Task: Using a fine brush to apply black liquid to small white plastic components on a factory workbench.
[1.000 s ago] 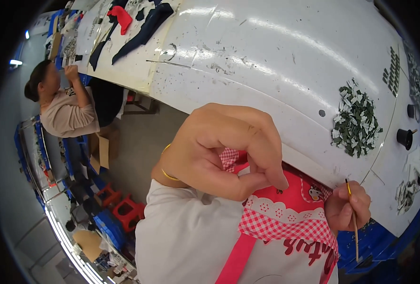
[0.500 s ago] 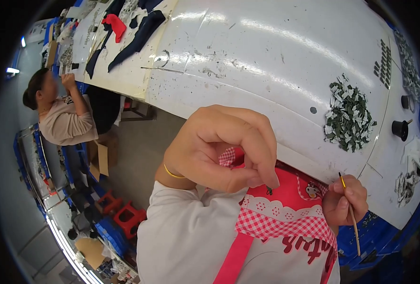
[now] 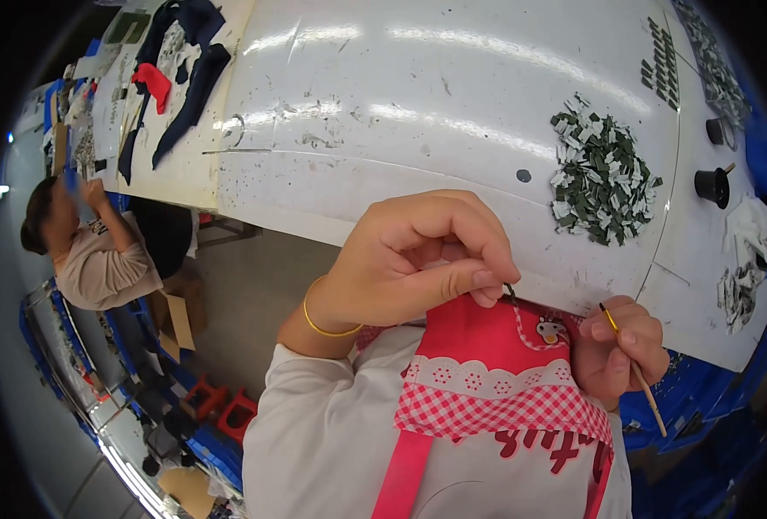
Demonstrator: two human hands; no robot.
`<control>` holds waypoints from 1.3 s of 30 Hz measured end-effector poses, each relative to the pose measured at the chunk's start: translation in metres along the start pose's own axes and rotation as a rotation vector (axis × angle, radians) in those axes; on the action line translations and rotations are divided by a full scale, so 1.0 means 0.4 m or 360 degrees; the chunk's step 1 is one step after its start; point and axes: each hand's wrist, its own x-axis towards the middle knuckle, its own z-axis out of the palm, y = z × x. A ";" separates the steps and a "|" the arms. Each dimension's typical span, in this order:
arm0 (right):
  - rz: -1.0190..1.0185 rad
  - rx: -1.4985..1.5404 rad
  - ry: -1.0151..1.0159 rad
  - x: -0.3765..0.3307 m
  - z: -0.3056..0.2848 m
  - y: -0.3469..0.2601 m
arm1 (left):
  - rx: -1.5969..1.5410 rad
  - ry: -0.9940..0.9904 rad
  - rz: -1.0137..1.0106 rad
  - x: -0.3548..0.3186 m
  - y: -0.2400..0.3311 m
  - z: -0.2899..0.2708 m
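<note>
Head view, clock read from view centre. I have the left hand [image 3: 427, 255] near mid-view, its grip narrow: thumb and fingertips pinch a small dark piece [image 3: 510, 291], which juts out at the hand's four o'clock, in front of the red apron [image 3: 470, 337]. Most of the piece is hidden by the fingers; shape not readable. Yellow bracelet [image 3: 319, 322] on that wrist.

Right hand [image 3: 621, 350] at four o'clock, fingers curled round a thin brush [image 3: 647, 396]. Its dark tip points to the hand's eleven o'clock, apart from the piece.

On the white table [image 3: 357, 78] I note a pile of green and white pieces [image 3: 607, 173] at two o'clock; beyond it, toward one, rows of dark pieces [image 3: 660, 65]. Black cup [image 3: 710, 188] at the pile's three o'clock. Navy cloth [image 3: 189, 104] at ten. A co-worker [image 3: 98, 268] at nine, one hand raised.
</note>
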 end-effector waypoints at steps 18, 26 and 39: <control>-0.0104 0.0035 -0.0627 0.040 0.029 0.011 | 0.0387 -0.0028 -0.0029 0.018 -0.042 0.021; -0.0104 -0.0040 -0.0651 0.046 0.033 0.009 | 0.0379 -0.0039 -0.0055 0.019 -0.042 0.019; -0.0086 -0.0073 -0.0638 0.043 0.034 0.005 | 0.0379 -0.0067 -0.0033 0.020 -0.043 0.017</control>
